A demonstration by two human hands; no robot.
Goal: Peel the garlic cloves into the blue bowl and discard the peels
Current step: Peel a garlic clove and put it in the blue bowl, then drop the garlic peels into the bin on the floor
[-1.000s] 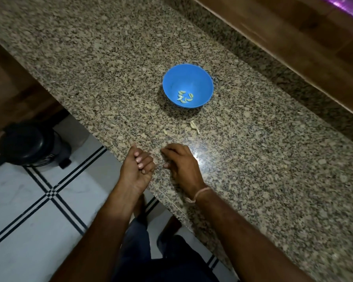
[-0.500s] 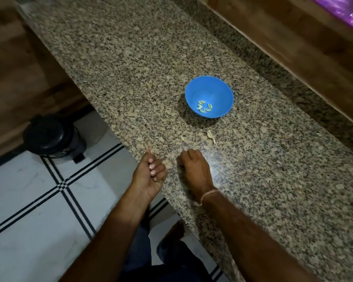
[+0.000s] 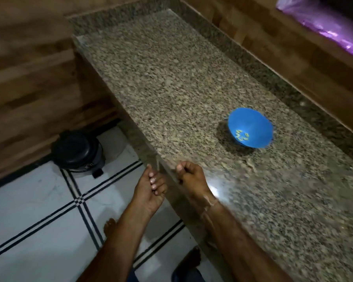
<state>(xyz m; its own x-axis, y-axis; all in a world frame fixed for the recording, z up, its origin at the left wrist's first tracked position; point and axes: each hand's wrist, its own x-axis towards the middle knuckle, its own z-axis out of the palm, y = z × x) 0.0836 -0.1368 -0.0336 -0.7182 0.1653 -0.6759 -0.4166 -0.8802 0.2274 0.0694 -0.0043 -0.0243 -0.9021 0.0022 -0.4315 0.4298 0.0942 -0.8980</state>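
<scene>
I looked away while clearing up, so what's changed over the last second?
Mostly the view: the head turned left, bringing the black bin toward centre. Both hands shifted little: the right hand rests at the counter edge, the left hand cupped below it. Nothing visibly taken or let go. The blue bowl, its garlic cloves and the peel scrap stayed put.

Motion smears everything. Whether the cupped left grip [image 3: 149,192] holds peel cannot be told; the right grip [image 3: 192,178] hides whatever lies beneath its curled fingers. The scrap [image 3: 250,164] on the worktop [image 3: 171,78] is a blur. A purple sheet [image 3: 322,23] runs off the upper right edge.
</scene>
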